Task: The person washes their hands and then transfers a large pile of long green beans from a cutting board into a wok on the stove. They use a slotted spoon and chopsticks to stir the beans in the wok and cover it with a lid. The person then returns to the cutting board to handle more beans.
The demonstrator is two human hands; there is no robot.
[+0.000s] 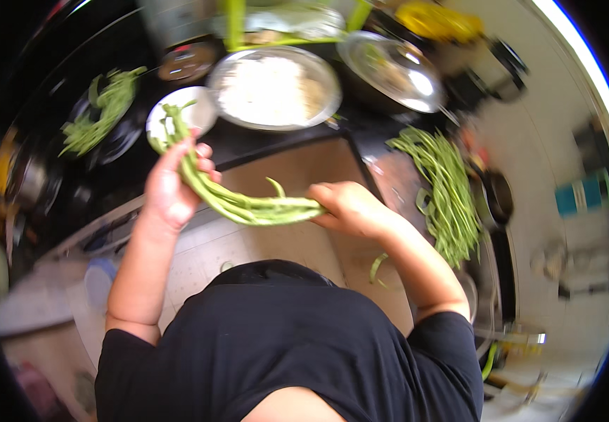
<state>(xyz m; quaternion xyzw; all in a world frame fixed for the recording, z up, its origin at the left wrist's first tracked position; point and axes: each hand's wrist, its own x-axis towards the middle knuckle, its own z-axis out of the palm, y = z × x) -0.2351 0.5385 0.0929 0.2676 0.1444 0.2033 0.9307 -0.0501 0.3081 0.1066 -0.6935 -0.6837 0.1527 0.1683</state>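
A bundle of long green beans [252,209] hangs in a bent curve between my two hands, in front of my body. My left hand [171,181] grips it toward the left end, with the bean tips sticking up past the fingers in front of a white bowl [202,112]. At the other end, my right hand [354,209] is closed around the beans. One short tip curls up from the bundle close to the right hand. A larger pile of long beans [445,193] lies on the counter to the right, and more beans [113,105] rest at the far left.
Behind the hands stands a wide metal basin [331,102] with white contents. A pan with a glass lid [392,70] is beside it, near a green rack [234,28]. A brown lid [186,63] lies at the back left. Loose bean pieces [378,271] lie below the right forearm.
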